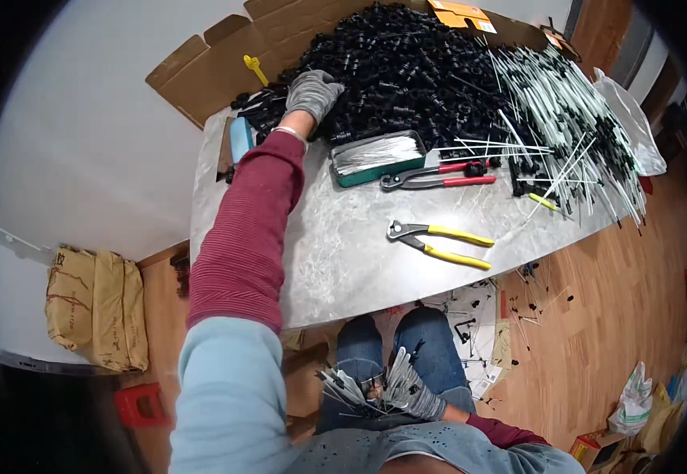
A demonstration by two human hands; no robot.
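Note:
My left hand [312, 93], in a grey knit glove, reaches out to the left side of a large heap of small black plastic parts [406, 67]. Its fingers are bent together at the heap; whatever lies under the fingertips is hidden. Low over my lap, my gloved right hand [421, 397] closes around a bundle of thin white rods with black ends [347, 389], fanned out toward the left. Between the heap and the table's front edge lie a green tin of white strips [379, 162], red-handled pincers [438, 177] and yellow-handled pincers [442, 242].
White rods with black tips [568, 114] are piled at the table's right, some overhanging the edge. A cardboard sheet [217, 59] stands behind the heap. A light-blue block [240, 138] lies left of my forearm. Loose parts litter the floor [580, 324]; a red stool [142, 404] stands lower left.

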